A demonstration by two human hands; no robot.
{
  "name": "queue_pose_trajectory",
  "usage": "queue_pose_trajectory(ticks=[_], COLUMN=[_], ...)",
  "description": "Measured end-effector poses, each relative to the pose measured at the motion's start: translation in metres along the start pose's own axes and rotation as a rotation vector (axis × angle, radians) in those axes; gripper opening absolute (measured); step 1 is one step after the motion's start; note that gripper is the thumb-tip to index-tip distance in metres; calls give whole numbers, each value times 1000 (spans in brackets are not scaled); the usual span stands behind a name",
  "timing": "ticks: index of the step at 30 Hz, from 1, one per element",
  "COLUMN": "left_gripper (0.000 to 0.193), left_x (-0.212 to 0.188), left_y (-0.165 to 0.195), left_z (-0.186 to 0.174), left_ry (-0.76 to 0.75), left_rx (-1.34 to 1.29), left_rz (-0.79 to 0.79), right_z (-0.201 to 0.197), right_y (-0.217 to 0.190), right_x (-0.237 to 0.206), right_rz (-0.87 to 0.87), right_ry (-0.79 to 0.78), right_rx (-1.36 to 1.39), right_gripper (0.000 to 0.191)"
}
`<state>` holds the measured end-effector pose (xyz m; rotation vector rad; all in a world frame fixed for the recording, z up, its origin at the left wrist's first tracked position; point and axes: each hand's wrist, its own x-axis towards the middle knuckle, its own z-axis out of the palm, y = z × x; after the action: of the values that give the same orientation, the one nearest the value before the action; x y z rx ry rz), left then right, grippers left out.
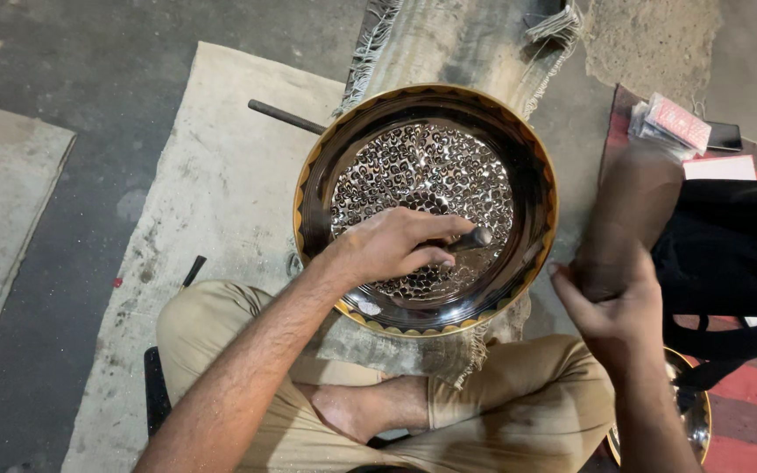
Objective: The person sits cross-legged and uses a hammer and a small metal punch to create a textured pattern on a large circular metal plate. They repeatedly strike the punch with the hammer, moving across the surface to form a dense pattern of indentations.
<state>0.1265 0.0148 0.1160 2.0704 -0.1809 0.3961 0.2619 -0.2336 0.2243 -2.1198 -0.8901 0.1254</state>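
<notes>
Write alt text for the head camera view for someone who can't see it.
A seated, cross-legged person's left hand presses a thin metal punch onto the patterned centre of a large dark engraved metal bowl. The right hand grips a blurred wooden mallet raised beside the bowl. A black bag lies at right.

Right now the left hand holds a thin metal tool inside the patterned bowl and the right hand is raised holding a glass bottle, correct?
Not quite. The head view shows the left hand with the metal tool in the patterned bowl, but the raised right hand grips a blurred brown wooden mallet, not a bottle.

The left hand (393, 245) is curled, forearm stretched forward; the right hand (611, 302) is raised, fingers closed, motion-blurred.
</notes>
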Motion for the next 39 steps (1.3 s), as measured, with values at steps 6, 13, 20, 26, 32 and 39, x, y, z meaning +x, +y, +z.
queue_pose_trajectory(ticks=[6, 13, 20, 26, 32, 39], left_gripper=[49, 49, 51, 53, 53, 50], left_x=[-1, -1, 1, 2, 0, -1], left_y=[0, -1, 0, 0, -2, -2], left_z=[1, 1, 2, 3, 4, 1], left_ry=[21, 14, -9, -40, -25, -24], left_rx=[-7, 8, 16, 29, 15, 14], left_rz=[9, 8, -12, -56, -58, -31], right_z=[0, -3, -6, 1, -2, -8], right_y=[6, 13, 21, 28, 32, 29], right_x=[-12, -21, -22, -24, -26, -29], right_rz=[91, -52, -55, -119, -2, 73], right_ry=[-1, 6, 6, 34, 64, 97], right_rx=[-124, -435, -538, -421, -436, -218], right_gripper=[36, 42, 53, 47, 35, 36])
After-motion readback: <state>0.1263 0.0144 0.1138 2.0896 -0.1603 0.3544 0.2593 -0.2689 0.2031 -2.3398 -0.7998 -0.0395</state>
